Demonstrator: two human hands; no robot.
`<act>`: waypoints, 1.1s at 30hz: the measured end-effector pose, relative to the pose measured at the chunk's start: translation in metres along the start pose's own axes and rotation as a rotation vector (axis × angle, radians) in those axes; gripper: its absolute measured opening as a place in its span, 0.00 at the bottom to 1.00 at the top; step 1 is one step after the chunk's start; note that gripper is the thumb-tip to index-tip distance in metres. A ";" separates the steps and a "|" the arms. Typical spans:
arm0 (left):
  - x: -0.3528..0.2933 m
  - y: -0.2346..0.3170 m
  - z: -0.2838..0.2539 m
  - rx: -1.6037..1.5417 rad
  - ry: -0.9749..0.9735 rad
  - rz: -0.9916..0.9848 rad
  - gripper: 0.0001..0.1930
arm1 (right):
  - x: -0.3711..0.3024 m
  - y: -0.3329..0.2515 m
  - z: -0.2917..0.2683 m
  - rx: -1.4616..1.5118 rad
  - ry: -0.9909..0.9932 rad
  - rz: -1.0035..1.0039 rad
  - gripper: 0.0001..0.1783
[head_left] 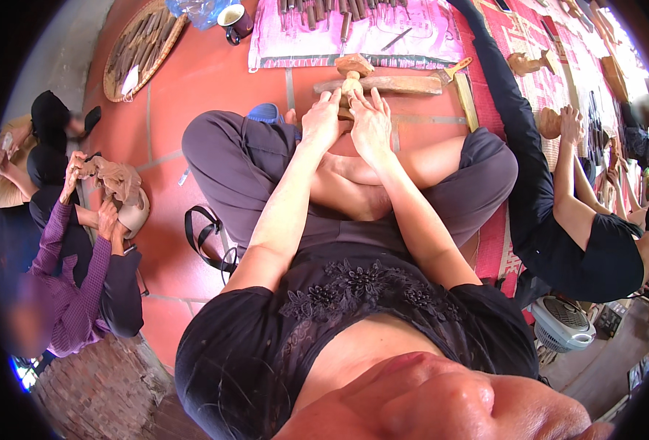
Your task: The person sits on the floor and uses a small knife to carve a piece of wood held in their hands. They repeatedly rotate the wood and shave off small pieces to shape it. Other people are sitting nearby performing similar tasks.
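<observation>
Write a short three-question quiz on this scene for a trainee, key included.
1. True or false: the person's left hand and right hand are both at the carved wooden piece.
2. What drinking vessel stands on the floor beside the pink sheet?
3. Complete: the round basket lies on the person's ____ side.

Key: 1. True. 2. A mug. 3. Left.

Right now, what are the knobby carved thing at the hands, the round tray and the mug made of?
Carved piece: wood, it seems, unpainted, with a tan colour and cut facets.
Tray: likely woven bamboo or cane, unpainted, by its straw colour and thick rim.
Mug: perhaps glazed ceramic, since it looks smooth, dark outside and pale inside; enamel is possible too.
</observation>
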State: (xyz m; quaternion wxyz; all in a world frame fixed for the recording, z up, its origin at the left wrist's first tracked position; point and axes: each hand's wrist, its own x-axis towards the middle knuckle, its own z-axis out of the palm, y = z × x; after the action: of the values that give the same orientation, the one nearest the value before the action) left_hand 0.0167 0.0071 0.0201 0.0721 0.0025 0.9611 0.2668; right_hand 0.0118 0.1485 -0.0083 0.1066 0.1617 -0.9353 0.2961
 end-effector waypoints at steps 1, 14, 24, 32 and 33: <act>-0.001 0.004 -0.001 0.051 -0.018 0.002 0.44 | 0.003 0.002 0.001 -0.008 0.008 -0.004 0.20; -0.004 0.010 0.015 0.513 0.314 0.107 0.33 | 0.014 0.000 -0.004 -0.102 0.032 -0.091 0.28; 0.002 -0.004 0.014 0.292 0.156 0.094 0.46 | 0.009 -0.003 0.000 -0.042 0.016 -0.061 0.24; 0.003 0.008 0.008 0.185 0.024 0.094 0.51 | 0.034 0.021 0.004 -0.054 0.010 -0.001 0.18; 0.003 0.008 0.008 0.174 -0.001 0.071 0.51 | 0.028 0.018 0.003 -0.066 0.005 0.009 0.18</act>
State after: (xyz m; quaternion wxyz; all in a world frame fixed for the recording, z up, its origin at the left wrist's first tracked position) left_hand 0.0149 0.0179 0.0167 0.0624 0.0427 0.9799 0.1845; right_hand -0.0206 0.1541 -0.0116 0.1129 0.1532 -0.9450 0.2659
